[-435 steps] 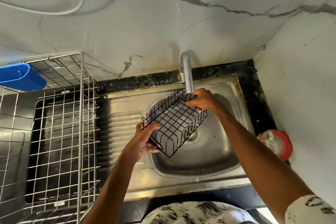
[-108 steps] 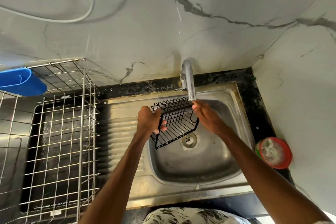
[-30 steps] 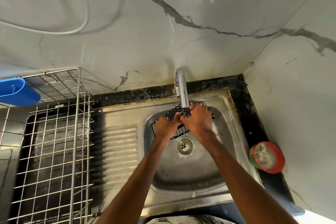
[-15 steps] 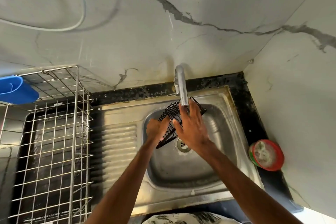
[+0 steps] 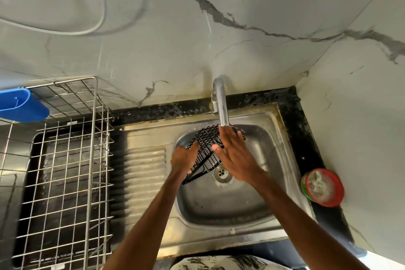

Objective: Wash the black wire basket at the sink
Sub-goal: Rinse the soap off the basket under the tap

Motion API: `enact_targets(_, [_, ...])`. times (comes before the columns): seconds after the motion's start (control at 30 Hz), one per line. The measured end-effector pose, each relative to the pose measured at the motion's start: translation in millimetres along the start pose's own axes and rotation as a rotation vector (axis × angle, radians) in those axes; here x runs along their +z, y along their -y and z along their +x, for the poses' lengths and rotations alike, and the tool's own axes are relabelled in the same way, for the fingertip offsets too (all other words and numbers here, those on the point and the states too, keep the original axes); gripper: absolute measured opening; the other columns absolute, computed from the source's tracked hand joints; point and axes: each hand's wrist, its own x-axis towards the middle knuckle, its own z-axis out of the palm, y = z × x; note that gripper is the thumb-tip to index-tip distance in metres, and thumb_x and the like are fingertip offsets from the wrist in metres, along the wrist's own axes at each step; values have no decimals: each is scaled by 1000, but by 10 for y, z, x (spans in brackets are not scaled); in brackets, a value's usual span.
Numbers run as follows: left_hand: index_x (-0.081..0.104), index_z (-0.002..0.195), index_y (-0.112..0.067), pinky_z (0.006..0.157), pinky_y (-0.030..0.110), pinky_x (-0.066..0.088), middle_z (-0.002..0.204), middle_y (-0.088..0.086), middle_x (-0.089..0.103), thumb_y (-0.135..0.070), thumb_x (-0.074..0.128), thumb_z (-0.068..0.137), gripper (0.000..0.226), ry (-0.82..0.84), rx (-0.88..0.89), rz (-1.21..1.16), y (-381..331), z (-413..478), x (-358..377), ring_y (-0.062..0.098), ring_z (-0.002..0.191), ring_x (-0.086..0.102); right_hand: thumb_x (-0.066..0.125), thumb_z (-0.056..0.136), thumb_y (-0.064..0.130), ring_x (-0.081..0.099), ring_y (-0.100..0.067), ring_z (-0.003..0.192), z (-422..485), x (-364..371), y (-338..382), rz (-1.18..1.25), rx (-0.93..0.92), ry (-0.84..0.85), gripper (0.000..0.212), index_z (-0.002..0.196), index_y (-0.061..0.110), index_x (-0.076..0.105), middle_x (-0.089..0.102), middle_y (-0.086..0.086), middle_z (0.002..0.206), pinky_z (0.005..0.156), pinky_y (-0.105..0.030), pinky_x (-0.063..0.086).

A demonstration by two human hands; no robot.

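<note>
Two risks: the black wire basket [image 5: 207,137] hangs tilted over the sink [image 5: 219,204] bowl, just under the tap [image 5: 221,105], and only one hand holds it, so wet wire could slip and drop onto the drain [image 5: 222,174]. Fingers could also snag in the mesh. Left hand [image 5: 184,159] grasps the lower-left edge, fingers curled. Right hand [image 5: 235,153] lies flat on the wire with fingers straight, gripping nothing.

Domestic kitchen corner: steel sink [image 5: 219,215] with ribbed drainboard [image 5: 142,171] in a black counter [image 5: 306,138], tap [image 5: 221,103] at the back edge (marble-veined walls [image 5: 197,39]), dish rack [image 5: 94,116] left.
</note>
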Motion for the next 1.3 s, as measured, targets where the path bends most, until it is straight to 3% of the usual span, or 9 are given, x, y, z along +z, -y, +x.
enact_targets(0.13, [55, 138, -10, 81, 54, 63, 115, 15, 66, -59, 54, 100, 62, 68, -104, -110, -13, 6, 12, 27, 100, 65, 9, 102, 63, -18, -7, 154, -66, 111, 272, -57, -222, -32, 78, 162, 16, -4, -14, 2, 170, 126, -35, -11])
enact_targets(0.2, [43, 151, -13, 80, 54, 63, 145, 21, 51, -62, 48, 101, 70, 139, -212, -198, -53, 6, 33, 38, 129, 56, 16, 105, 57, -16, -6, 154, 10, 93, 245, -55, -220, -59, 72, 162, 16, -2, -11, 2, 170, 126, -34, -10])
enact_targets(0.27, [37, 154, -12, 83, 54, 63, 154, 24, 39, -64, 42, 102, 74, 188, -279, -236, -79, -10, 60, 43, 135, 49, 19, 106, 52, -11, -6, 155, 98, 67, 182, -48, -182, -75, 68, 162, 19, 2, -5, 3, 170, 128, -38, -4])
enact_targets(0.4, [29, 158, -17, 86, 56, 61, 154, 28, 33, -64, 37, 103, 73, 274, -331, -309, -37, -31, 121, 50, 130, 50, 14, 103, 61, 3, -7, 153, 139, -22, -126, 34, -31, -44, 69, 163, 27, 12, 12, 4, 169, 128, -45, 11])
enact_targets(0.5, [31, 157, -18, 88, 57, 61, 132, 29, 40, -65, 38, 103, 72, 294, -363, -358, -9, -27, 120, 50, 120, 54, 2, 98, 70, -1, -8, 156, 45, -31, -297, 2, -4, -48, 80, 162, 24, 11, 4, 6, 169, 128, -44, 11])
enact_targets(0.7, [35, 154, -17, 72, 48, 65, 113, 21, 50, -71, 37, 99, 77, 303, -310, -293, -45, -85, 151, 42, 107, 62, 34, 108, 42, 15, -12, 156, -203, 87, 90, 97, -90, -377, 61, 161, 14, 21, 22, -4, 167, 125, -27, 17])
enact_targets(0.87, [40, 151, -14, 81, 49, 65, 108, 17, 49, -75, 37, 96, 82, 323, -325, -225, 16, -137, 212, 35, 89, 67, 20, 109, 45, 6, -13, 157, -176, 162, 4, -61, -214, -233, 59, 161, 17, 21, 16, 2, 169, 127, -45, 18])
enact_targets(1.13, [41, 149, -14, 86, 49, 63, 141, 27, 46, -74, 39, 97, 80, 323, -296, -227, 131, -134, 181, 33, 87, 63, 31, 110, 41, 36, -8, 146, 23, 53, -304, 300, -22, -199, 50, 157, 26, 36, 40, 6, 159, 120, -44, 36])
enact_targets(1.3, [40, 150, -14, 68, 40, 66, 116, 19, 48, -75, 38, 96, 82, 306, -296, -192, 90, -147, 147, 42, 105, 68, 15, 99, 71, 33, -18, 150, 88, 1, -205, 335, 71, -180, 80, 158, 20, 32, 38, -3, 161, 120, -48, 34])
